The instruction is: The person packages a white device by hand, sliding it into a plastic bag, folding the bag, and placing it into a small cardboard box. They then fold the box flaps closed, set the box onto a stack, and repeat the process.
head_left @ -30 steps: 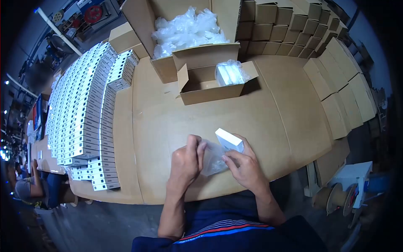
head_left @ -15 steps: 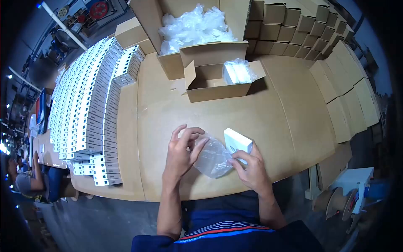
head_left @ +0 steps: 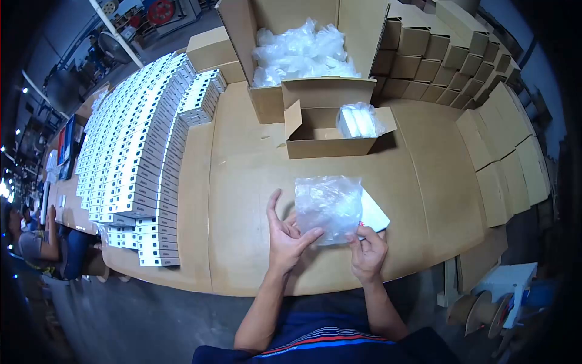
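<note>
A clear plastic bag [head_left: 328, 206] is spread flat above the table, between my two hands. My left hand [head_left: 287, 239] has its thumb on the bag's lower left edge and its fingers behind it, the index finger raised. My right hand [head_left: 368, 253] pinches the bag's lower right corner, with a white box [head_left: 373, 213] held behind it, partly hidden by the bag. Beyond them stands an open cardboard box [head_left: 330, 148] with plastic-wrapped white boxes [head_left: 359, 121] at its right end.
Many small white boxes [head_left: 136, 145] are stacked on the left of the table [head_left: 254, 182]. A large carton [head_left: 267, 103] of plastic bags [head_left: 303, 54] stands at the back. Cardboard boxes [head_left: 412, 42] line the back right. A person [head_left: 51, 242] is at the far left.
The bag has been raised and spread out, and now partly covers the white box. Both hands have shifted slightly right and down in view. The camera view has shifted too.
</note>
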Action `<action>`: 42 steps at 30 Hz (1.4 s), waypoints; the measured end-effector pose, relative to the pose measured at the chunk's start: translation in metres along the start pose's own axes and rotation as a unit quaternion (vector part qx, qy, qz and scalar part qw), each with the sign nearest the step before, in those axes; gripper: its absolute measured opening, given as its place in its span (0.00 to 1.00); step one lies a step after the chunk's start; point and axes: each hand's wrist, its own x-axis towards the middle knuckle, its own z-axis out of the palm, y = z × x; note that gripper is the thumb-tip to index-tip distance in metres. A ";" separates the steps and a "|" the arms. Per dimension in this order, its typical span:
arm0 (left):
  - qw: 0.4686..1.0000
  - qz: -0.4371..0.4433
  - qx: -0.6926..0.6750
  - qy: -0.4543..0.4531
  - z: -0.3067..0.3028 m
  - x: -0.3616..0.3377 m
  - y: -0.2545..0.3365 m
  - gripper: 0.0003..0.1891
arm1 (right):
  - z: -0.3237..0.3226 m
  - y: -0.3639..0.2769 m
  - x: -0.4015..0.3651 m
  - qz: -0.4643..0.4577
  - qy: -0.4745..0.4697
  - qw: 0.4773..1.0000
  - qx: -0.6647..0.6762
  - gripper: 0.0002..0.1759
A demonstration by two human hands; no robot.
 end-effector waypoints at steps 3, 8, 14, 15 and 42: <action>0.995 -0.038 0.055 -0.077 -0.010 0.002 -0.004 0.52 | -0.003 0.012 0.001 -0.050 -0.018 0.996 -0.066 0.09; 0.960 0.038 0.261 -0.090 -0.009 -0.001 0.006 0.35 | -0.006 -0.015 0.020 -0.201 -0.111 0.960 -0.161 0.07; 0.964 0.030 0.254 -0.078 -0.012 -0.007 0.007 0.30 | -0.043 -0.032 0.032 -0.103 -0.039 0.989 -0.098 0.14; 0.953 0.049 0.287 -0.082 -0.011 -0.007 0.007 0.29 | -0.040 -0.039 0.039 -0.132 -0.021 0.989 -0.056 0.17; 0.908 0.059 0.409 -0.070 -0.002 -0.005 0.007 0.25 | 0.019 -0.096 0.111 -0.209 -0.255 0.942 -0.057 0.14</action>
